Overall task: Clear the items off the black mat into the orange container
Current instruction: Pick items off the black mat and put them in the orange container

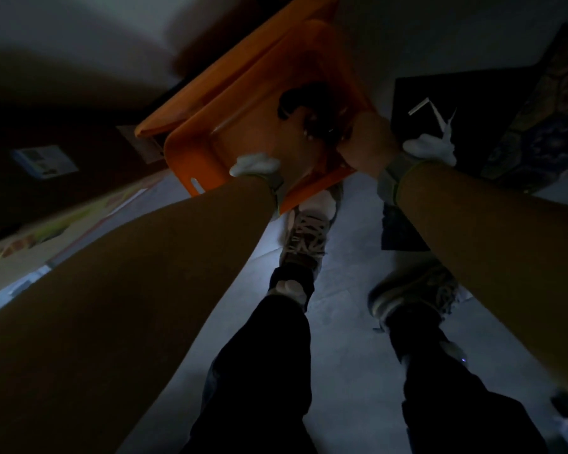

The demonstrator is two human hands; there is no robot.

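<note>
The view is dark. The orange container (191,158) is held tilted above my feet, and its near corner covers the toe of one shoe. My right hand (364,139) grips its right rim. My left hand (292,152) reaches over the near wall into it, and its fingers blend with the orange plastic. Dark items (305,103) lie inside at the far end. The black mat (473,93) lies on the floor to the right, with a thin white strip (418,107) on it.
A second orange piece (243,60), perhaps a lid, sits behind the container. A patterned rug (554,109) borders the mat on the right. A printed sheet (43,162) lies on a dark surface at left. My two shoes (305,237) stand on pale floor.
</note>
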